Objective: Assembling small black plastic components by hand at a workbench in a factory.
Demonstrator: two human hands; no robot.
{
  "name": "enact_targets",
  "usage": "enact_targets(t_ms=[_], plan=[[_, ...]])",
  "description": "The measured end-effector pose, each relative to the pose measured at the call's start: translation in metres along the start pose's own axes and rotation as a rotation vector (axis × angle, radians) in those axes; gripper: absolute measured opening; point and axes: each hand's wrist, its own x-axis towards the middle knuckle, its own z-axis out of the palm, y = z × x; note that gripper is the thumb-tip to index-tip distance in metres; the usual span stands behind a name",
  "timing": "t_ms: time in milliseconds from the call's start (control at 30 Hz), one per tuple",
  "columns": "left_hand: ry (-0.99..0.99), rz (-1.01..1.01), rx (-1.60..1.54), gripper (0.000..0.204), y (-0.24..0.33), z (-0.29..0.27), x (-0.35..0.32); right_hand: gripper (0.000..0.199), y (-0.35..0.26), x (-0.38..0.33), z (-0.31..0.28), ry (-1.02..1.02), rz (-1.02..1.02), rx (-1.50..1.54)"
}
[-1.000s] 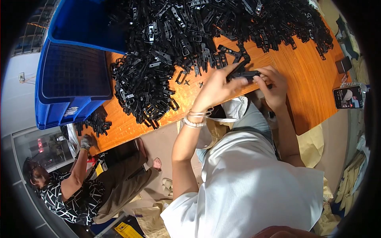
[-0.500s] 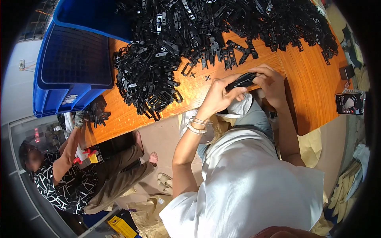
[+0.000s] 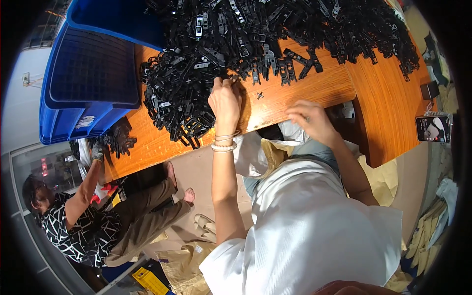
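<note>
Fingers bent and drawn together, my left hand (image 3: pixel 225 102) reaches the right edge of a heap of black plastic clip-like parts (image 3: pixel 179 96) on the wooden table. Its fingertips are partly hidden, so whatever they pinch does not show clearly. Over the table's near edge hangs my right hand (image 3: pixel 313 120), its fingers loosely curled and apart, with nothing visible in them. Between the hands lies a small black cross-shaped piece (image 3: pixel 259 96). Several black clip parts (image 3: pixel 301 63) lie loose beyond it. A whitish plastic bag (image 3: pixel 250 155) is at my lap, below the table edge.
A larger mound of black parts (image 3: pixel 275 24) covers the table's far side. Blue crates (image 3: pixel 88 69) stand at the left. Beyond them, a co-worker's gloved hand (image 3: pixel 98 151) is beside a smaller black pile. A phone (image 3: pixel 433 129) stands past the table's right end.
My hands have parted. The black part they held together no longer shows. My left hand has moved left to the heap; my right hand has lowered slightly to the left.
</note>
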Motion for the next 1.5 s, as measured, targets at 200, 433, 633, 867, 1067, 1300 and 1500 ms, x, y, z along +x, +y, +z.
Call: enact_targets(t_ms=[200, 433, 633, 867, 1067, 1300, 1500], plan=[[0.166, -0.040, -0.165, 0.009, 0.009, -0.006, -0.012, 0.013, 0.027, 0.013, -0.053, 0.584, 0.086, -0.414], [0.038, -0.263, -0.779, 0.029, 0.042, -0.009, -0.013, 0.019, 0.042, 0.035, -0.104, 0.787, 0.276, -0.803], [-0.323, -0.387, -1.425, 0.030, 0.053, -0.003, -0.015, 0.023, 0.043, 0.021, -0.093, 0.705, 0.213, -0.962], [-0.563, -0.369, -1.504, 0.019, 0.065, 0.013, -0.020, 0.019, 0.037, 0.013, -0.088, 0.679, -0.036, -1.009], [-0.585, -0.356, -1.672, 0.025, 0.087, 0.019, -0.028, 0.021, -0.014, 0.007, -0.064, 0.525, -0.038, -0.059], [-0.501, -0.227, -1.617, 0.029, 0.103, 0.005, -0.028, 0.019, -0.025, 0.002, -0.053, 0.304, -0.418, -0.253], [-0.420, -0.151, -1.575, 0.031, 0.101, 0.002, -0.031, 0.022, -0.034, 0.002, -0.046, 0.244, -0.348, -0.172]])
